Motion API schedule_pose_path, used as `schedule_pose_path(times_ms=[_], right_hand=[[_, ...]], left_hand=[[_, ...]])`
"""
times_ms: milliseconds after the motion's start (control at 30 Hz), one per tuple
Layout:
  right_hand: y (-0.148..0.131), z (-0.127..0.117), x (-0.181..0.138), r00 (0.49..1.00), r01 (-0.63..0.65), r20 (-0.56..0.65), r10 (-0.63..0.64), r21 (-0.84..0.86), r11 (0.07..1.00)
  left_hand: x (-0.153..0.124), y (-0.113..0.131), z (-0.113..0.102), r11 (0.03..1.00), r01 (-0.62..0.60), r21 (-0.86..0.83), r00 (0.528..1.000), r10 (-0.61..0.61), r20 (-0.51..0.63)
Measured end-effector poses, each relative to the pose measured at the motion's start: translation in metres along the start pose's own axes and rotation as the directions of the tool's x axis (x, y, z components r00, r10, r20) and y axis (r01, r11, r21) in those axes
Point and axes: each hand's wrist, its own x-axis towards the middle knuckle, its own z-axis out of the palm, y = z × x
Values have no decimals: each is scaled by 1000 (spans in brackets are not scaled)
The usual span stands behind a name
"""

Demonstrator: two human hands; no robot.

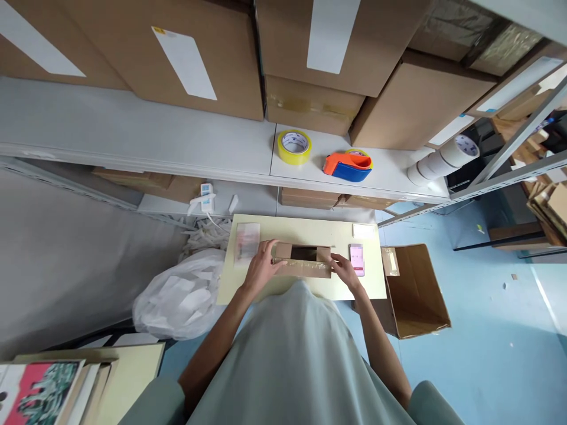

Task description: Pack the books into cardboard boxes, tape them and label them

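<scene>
Head view: 1 small cardboard box [302, 270], top partly open, over the pale counter [301, 230]; left hand [261, 268] grasping its left end, right hand [345, 273] its right. 1 phone [357, 257] beside the right hand.

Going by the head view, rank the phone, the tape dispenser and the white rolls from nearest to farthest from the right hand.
1. Phone: on the table, just right of the right hand.
2. Tape dispenser: ahead, on the shelf.
3. White rolls: same shelf, farther right.
</scene>
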Motion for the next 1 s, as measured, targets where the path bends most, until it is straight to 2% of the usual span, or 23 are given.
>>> schedule_pose_path(times_ms=[167,300,367,433,533,600,767,1000], right_hand=[[-1,1,8,1000,25,-2,-25,-51,998],[6,5,14,996,89,0,-92,-224,971],[9,10,15,991,112,-20,-130,-392,913],[12,18,14,985,103,-55,-163,-573,813],[17,29,11,976,78,-89,-196,-701,709],[21,33,10,969,98,-96,-226,-691,716],[37,31,15,953,175,-137,-272,-483,858],[66,36,18,949,167,-164,-268,-460,872]], left_hand=[[-8,-8,3,999,-52,7,999,52,-17],[-9,-6,10,1000,-18,-6,996,17,-84],[-9,-2,15,1000,16,-1,993,-16,-113],[-10,4,21,998,68,11,986,-66,-153],[-14,11,26,989,144,24,966,-136,-218],[-16,13,28,985,172,22,955,-161,-250],[-16,10,31,983,176,-42,945,-181,-272],[-19,-7,52,985,164,-54,960,-172,-221]])
